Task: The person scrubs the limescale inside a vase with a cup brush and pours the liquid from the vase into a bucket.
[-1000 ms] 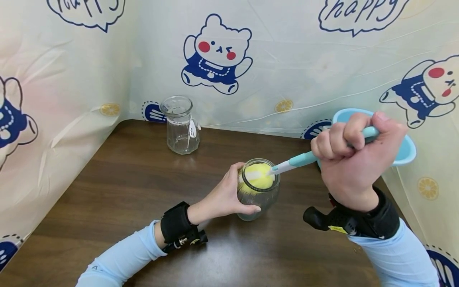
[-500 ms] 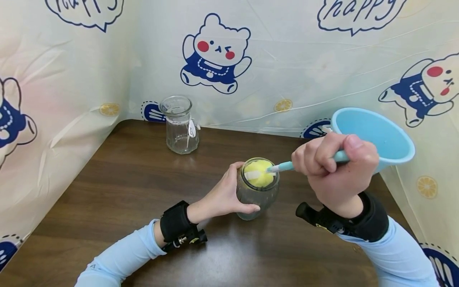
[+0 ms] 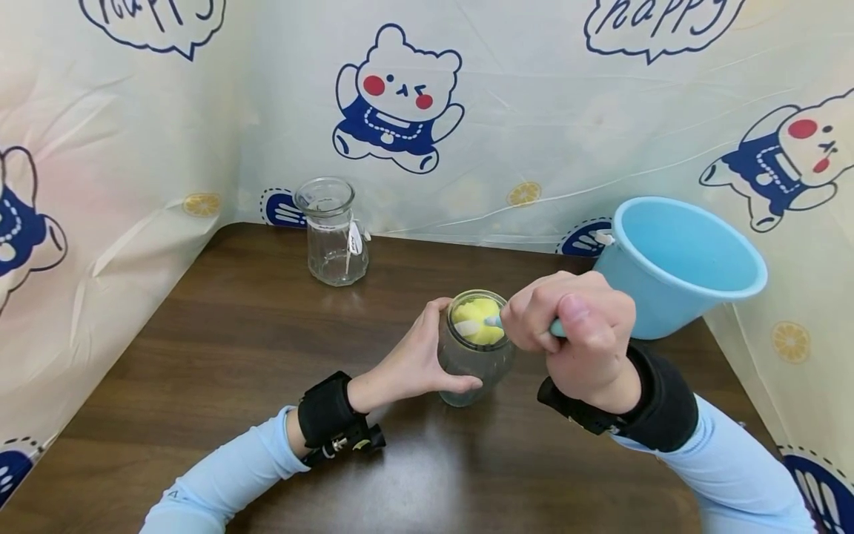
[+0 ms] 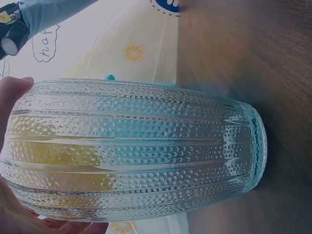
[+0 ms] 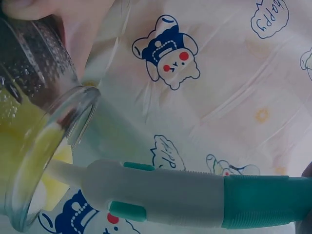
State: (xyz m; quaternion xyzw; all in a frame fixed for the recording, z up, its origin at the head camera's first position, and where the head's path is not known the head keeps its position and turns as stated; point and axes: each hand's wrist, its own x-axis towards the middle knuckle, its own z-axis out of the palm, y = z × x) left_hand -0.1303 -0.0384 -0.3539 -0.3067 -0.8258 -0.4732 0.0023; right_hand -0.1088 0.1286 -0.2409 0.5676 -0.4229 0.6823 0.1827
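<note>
My left hand [image 3: 414, 363] holds a dimpled glass jar [image 3: 463, 382] around its side, the thumb on the near side. The jar stands on the table, and the left wrist view shows its ribbed wall [image 4: 165, 146]. My right hand [image 3: 577, 334] grips the teal-and-white handle [image 5: 170, 195] of a sponge bottle brush in a fist. The yellow sponge head [image 3: 477, 315] fills the jar's mouth and shows through the glass in the upper part of the jar. Most of the handle is hidden by the right hand in the head view.
Behind and to the left stands a second clear glass jar [image 3: 338, 252] with a white tag. A light blue bucket [image 3: 667, 289] stands at the back right, just beyond my right hand. Printed sheeting [image 3: 520, 111] encloses the brown table [image 3: 267, 334].
My right hand has moved left and down toward the jar, uncovering the bucket. The sponge sits slightly deeper inside the mouth. My left hand keeps its hold on the jar.
</note>
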